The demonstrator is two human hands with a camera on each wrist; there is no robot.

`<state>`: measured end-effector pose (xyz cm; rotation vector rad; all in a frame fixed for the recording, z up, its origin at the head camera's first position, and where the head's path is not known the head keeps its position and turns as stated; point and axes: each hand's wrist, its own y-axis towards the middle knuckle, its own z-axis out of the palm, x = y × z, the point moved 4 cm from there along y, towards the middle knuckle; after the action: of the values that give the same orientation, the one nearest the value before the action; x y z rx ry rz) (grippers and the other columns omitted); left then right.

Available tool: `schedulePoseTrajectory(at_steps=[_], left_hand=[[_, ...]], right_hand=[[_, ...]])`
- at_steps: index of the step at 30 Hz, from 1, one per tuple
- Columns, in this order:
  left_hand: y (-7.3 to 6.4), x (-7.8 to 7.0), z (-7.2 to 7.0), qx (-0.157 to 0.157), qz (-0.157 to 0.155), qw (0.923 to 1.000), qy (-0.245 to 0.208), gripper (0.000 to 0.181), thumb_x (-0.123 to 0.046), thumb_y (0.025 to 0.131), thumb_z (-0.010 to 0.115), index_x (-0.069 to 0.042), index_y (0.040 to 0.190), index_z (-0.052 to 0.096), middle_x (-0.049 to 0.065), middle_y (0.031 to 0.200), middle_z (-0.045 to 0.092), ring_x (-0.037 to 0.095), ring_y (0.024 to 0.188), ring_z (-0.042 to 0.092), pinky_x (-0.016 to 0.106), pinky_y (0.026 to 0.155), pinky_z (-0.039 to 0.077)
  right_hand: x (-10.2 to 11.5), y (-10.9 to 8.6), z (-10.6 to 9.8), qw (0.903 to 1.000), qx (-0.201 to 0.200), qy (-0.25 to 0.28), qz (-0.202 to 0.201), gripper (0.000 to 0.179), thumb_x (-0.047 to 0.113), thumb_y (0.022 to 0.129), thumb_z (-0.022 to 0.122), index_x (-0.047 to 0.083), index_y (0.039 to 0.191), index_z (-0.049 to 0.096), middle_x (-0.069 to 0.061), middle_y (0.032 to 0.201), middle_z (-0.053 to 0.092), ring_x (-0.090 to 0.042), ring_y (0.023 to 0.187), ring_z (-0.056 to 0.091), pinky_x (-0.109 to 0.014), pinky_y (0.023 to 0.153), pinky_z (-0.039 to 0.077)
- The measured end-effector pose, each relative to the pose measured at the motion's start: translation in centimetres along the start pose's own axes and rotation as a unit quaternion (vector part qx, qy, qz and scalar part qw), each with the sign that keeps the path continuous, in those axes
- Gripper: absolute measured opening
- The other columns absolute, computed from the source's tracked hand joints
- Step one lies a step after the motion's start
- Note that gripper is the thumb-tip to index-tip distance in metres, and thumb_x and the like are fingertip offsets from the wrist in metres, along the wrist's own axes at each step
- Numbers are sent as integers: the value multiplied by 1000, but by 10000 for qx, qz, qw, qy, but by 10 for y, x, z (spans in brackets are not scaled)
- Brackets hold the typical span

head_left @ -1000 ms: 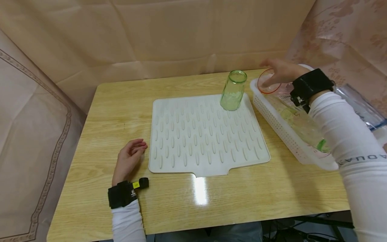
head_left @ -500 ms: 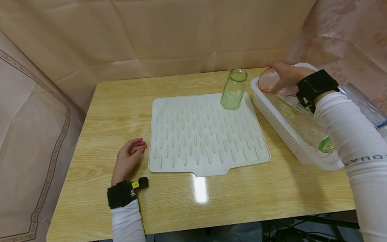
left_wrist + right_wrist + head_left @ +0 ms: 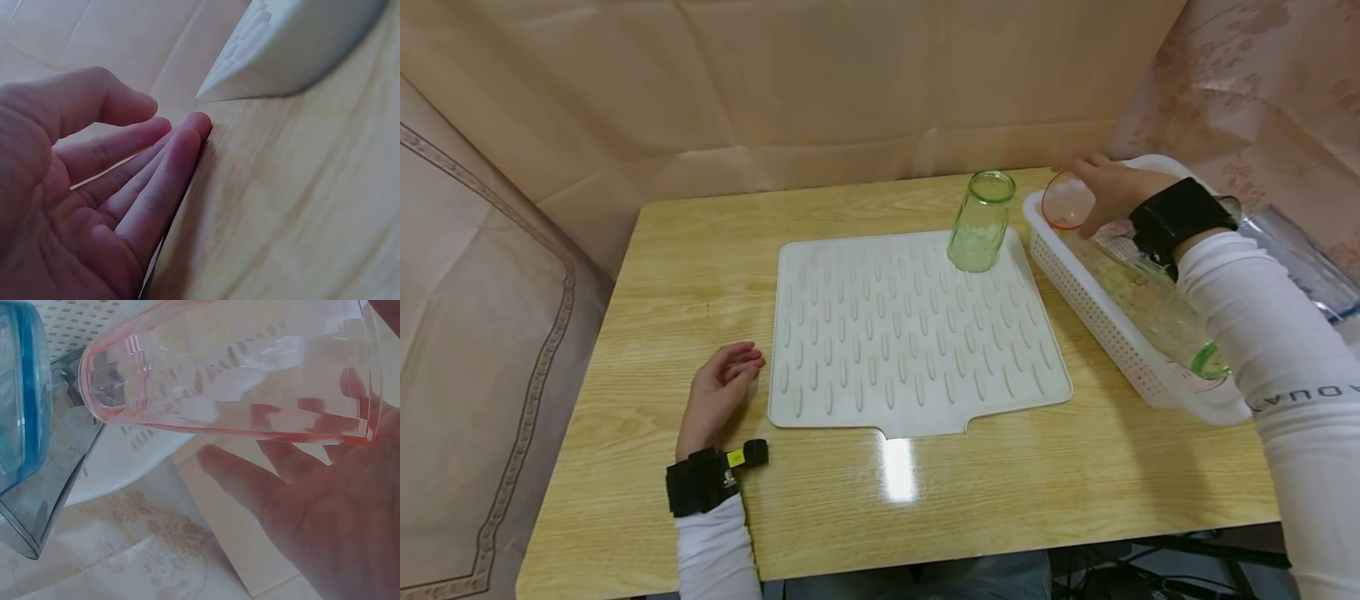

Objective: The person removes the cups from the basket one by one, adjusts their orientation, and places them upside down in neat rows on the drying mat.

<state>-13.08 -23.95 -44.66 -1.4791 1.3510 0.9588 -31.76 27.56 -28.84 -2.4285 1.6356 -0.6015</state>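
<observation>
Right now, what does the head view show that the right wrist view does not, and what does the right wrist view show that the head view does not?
Only the head view: the left hand, the white mat beside it, and the green glass on that mat.

Only the right wrist view: the base of the red-rimmed glass and the palm side of the right hand.

Both: that glass, that hand, the white basket and the flowered cloth.

mat (image 3: 887, 333) on table (image 3: 1037, 475) | glass (image 3: 979, 227) on mat, far right | basket (image 3: 1088, 323) right of mat
</observation>
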Motion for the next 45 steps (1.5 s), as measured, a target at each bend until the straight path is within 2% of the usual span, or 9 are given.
schedulePoseTrajectory(at_steps=[4,7,12,20,24,31,35,41,45], left_hand=[[0,1,0,19,-19,10000,-47,39,-4,98,55,4,136,47,22,126,55,15,108,60,14,88,45],[0,1,1,16,-1,9999,-101,39,-4,98,55,4,135,48,22,126,55,12,106,60,14,87,45],[1,1,2,-8,0,9999,-131,39,-5,97,56,4,135,48,22,126,55,10,104,60,14,87,45],[2,2,-1,-49,-58,10000,-3,40,-7,99,55,4,136,47,22,127,55,17,109,59,14,88,44],[2,4,-2,-90,-63,9999,-32,39,-6,98,55,4,135,48,22,126,55,14,107,60,14,87,45],[4,5,-3,-145,-65,9999,-40,39,-6,98,56,4,135,48,22,125,55,15,107,59,14,88,45],[6,5,-4,-166,-76,9998,-89,39,-5,97,56,4,135,48,23,125,55,20,109,59,13,88,44],[7,1,-1,-203,-26,9991,-381,42,0,95,58,4,135,48,22,130,52,26,114,57,14,86,46],[8,-5,1,-245,61,9994,-243,45,-4,95,60,3,137,47,20,137,48,32,121,51,20,91,46]], right_hand=[[0,0,0,9995,-223,45,-220,92,3,64,82,-4,138,28,-36,133,27,-49,119,31,-61,96,32],[-1,-1,0,9991,-292,59,-306,89,1,63,82,-5,135,31,-35,128,32,-48,116,34,-61,95,33],[0,-3,-2,9990,-250,86,-362,88,1,64,81,-6,135,29,-36,127,33,-49,116,35,-60,95,33],[-2,-4,-4,9990,-194,219,-338,87,-1,66,79,-5,136,27,-36,127,34,-49,114,37,-59,97,31],[-4,-5,-5,9991,-135,253,-311,88,0,68,79,-5,137,25,-35,128,34,-48,114,38,-58,95,33],[-6,-8,-9,9974,-155,652,-277,89,6,74,82,-3,140,23,-36,130,33,-48,112,37,-58,96,29],[-5,-7,-11,9955,-340,722,-507,89,8,73,84,-4,139,25,-36,128,35,-49,112,38,-58,96,28],[-2,-8,-15,9861,-675,1048,-1102,86,-4,67,83,-8,135,30,-37,122,41,-51,111,39,-60,94,29],[1,-9,-20,9845,-736,1048,-1200,87,-6,66,82,-11,135,29,-39,123,41,-52,112,38,-64,95,29]])
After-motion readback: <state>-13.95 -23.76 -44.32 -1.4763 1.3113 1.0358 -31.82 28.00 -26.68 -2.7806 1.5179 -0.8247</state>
